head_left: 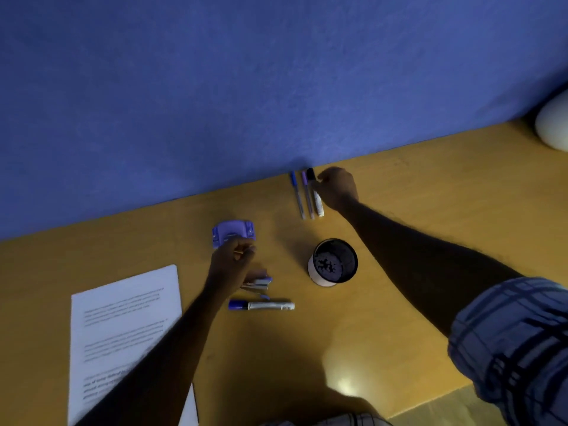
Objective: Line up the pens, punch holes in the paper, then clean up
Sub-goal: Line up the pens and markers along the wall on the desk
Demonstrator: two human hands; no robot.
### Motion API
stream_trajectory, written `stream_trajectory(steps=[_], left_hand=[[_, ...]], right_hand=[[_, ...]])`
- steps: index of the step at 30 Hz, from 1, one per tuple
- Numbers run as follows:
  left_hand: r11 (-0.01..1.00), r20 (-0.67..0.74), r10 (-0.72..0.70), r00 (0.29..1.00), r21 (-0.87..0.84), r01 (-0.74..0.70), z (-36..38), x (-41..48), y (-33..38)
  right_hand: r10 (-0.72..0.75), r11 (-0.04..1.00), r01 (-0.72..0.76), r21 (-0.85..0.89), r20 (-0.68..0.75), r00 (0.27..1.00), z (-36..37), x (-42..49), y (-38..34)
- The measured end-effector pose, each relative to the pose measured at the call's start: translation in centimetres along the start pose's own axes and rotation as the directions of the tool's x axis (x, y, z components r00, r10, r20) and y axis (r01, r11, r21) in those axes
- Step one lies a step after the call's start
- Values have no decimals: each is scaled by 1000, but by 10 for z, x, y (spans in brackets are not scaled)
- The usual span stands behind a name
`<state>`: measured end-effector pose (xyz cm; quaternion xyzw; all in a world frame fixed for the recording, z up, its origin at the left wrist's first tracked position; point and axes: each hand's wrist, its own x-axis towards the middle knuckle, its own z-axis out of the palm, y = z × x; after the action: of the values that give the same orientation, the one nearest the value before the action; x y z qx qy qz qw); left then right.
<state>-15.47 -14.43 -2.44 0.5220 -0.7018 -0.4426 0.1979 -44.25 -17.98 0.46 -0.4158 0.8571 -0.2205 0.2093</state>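
Three pens lie side by side against the blue wall: a blue pen (297, 195), a purple pen (308, 196) and a white marker with a black cap (317, 200). My right hand (337, 189) is curled at the marker's right side, and its fingertips pinch it near the cap. My left hand (232, 261) sits just below the purple hole punch (233, 232) and grips a small bundle of pens (258, 284), which sticks out to its right. A blue-capped marker (261, 305) lies flat beneath that bundle. A printed sheet of paper (123, 318) lies at the left.
A black pen cup (333, 262) with a white side stands open between my arms. The yellow desk (399, 241) meets the blue wall (246, 87) along its far edge. A white rounded object (553, 124) sits at the far right.
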Motion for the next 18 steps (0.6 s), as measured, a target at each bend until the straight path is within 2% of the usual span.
stream_trajectory(steps=[3, 6, 11, 14, 18], left_hand=[[995, -16, 37, 999, 96, -35, -9, -12, -11], [977, 71, 85, 994, 190, -97, -14, -25, -19], [925, 196, 199, 960, 286, -250, -18, -49, -29], [874, 248, 253, 935, 356, -331, -21, -60, -37], [814, 304, 262, 916, 441, -379, -24, -71, -43]], right_hand=[[-179, 983, 181, 44, -41, 983, -6, -18, -27], [-345, 938, 345, 23, -20, 938, -6, -44, -49], [-517, 854, 520, -22, 75, 852, 10, -102, -72], [-535, 828, 559, -50, 233, 812, 26, -138, -69], [-459, 814, 564, -138, 441, 771, 47, -179, -47]])
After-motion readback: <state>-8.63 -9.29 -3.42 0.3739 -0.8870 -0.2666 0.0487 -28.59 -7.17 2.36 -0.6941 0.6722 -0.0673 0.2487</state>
